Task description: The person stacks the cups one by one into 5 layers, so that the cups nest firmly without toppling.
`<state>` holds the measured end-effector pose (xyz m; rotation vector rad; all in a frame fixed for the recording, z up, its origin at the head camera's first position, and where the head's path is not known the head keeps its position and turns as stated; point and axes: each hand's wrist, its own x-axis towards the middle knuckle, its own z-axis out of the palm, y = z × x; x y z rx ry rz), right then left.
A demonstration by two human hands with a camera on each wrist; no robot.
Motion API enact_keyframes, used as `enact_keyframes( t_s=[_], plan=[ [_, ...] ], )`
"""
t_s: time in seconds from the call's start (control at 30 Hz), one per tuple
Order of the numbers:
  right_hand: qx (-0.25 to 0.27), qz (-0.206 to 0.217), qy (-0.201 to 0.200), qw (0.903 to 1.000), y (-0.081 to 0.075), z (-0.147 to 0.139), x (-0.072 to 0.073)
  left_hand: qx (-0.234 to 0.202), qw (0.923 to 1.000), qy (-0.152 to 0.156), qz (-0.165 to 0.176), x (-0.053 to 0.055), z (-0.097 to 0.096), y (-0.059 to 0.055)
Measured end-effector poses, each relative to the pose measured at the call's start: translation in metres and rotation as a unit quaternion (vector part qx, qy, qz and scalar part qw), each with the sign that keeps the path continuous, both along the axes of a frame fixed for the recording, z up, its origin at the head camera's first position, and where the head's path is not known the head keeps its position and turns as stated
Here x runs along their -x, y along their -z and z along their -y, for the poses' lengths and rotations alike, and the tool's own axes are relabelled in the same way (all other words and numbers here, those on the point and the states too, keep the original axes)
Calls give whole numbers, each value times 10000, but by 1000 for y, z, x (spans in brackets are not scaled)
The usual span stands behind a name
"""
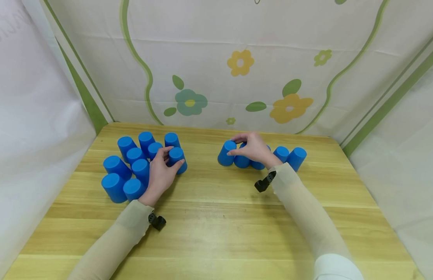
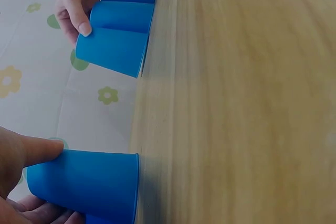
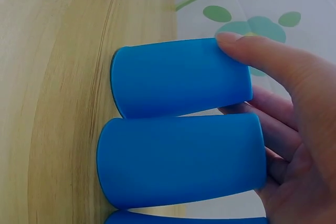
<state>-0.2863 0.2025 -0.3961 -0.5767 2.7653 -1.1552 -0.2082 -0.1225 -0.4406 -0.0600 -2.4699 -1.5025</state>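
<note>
My left hand [image 1: 161, 172] grips an upside-down blue cup [image 1: 177, 160] near its closed top, thumb on one side and fingers on the other. That cup stands at the right side of a cluster of similar blue cups [image 1: 113, 188]. In the right wrist view, my right hand [image 3: 310, 98] holds another upturned blue cup [image 3: 178, 80] by its narrow end, thumb and fingers on opposite sides. It is the left end of a row of blue cups; its neighbour [image 3: 181, 161] stands right beside it. The right hand hides part of the row in the head view.
The cups stand on a wooden table [image 1: 216, 229], with a gap between cluster and row. Behind the far edge hangs a white curtain [image 1: 216, 42] printed with flowers. More white cloth [image 1: 34, 97] encloses the left side. Each wrist carries a small black camera [image 1: 156, 221].
</note>
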Motion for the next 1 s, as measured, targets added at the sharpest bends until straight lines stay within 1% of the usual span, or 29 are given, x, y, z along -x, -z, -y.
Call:
enact_keyframes(
  t_s=[0.17,0.43,0.53,0.67,0.77,0.87,1.0],
  plan=[
    [-29,-17,-60,10000,0,1,0,27,10000,-5,34,1,-1,1],
    [-104,-75,-76,9999,2,0,0,-8,10000,17,23,0,-2,-2],
    [-106,-84,-73,9999,1,1,-1,-29,10000,23,-23,-1,-4,-1],
    [-130,-69,-45,9999,-1,2,-2,-56,9998,70,-185,-4,-9,0],
    [-172,-91,-56,9998,-1,3,-1,-113,9993,211,-279,-5,-16,-5],
    [-169,-94,-118,9997,-1,2,-1,-161,9988,370,-286,-4,-22,-12],
    [34,51,-130,9999,-3,0,-3,-247,9979,504,-312,1,-29,-22]
  ],
)
